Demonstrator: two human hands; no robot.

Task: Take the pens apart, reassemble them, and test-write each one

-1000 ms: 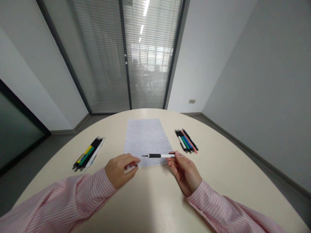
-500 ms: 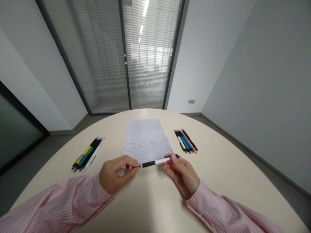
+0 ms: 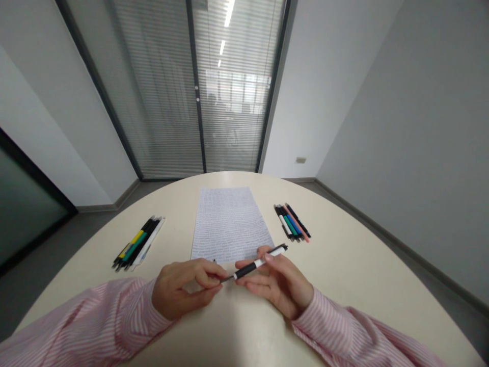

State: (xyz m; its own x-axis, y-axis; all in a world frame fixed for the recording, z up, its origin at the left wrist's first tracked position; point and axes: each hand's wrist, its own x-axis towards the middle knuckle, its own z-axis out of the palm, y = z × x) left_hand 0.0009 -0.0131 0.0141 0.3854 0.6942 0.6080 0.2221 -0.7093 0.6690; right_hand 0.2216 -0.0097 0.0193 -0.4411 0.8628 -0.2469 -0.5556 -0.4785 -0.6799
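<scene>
A black and white pen (image 3: 248, 269) is held tilted between my two hands, over the near edge of a sheet of paper (image 3: 231, 219) covered in handwriting. My right hand (image 3: 280, 283) grips the pen's white barrel between thumb and fingers. At the pen's front end, a thin dark piece sticks out, and the thumb and fingertips of my left hand (image 3: 189, 285) pinch it. Whether this is a refill or the tip cannot be told. A small dark point also shows above my left fingers.
The round cream table (image 3: 344, 265) bears several pens (image 3: 139, 243) in a bundle at the left, black, yellow, green and white. Another group of pens (image 3: 292, 223) lies at the right of the paper. Behind stands a glass partition with blinds (image 3: 164, 92).
The pen has tilted, its rear end now higher. A thin dark piece now shows between its front and my left fingers. Both hands have come slightly nearer my body.
</scene>
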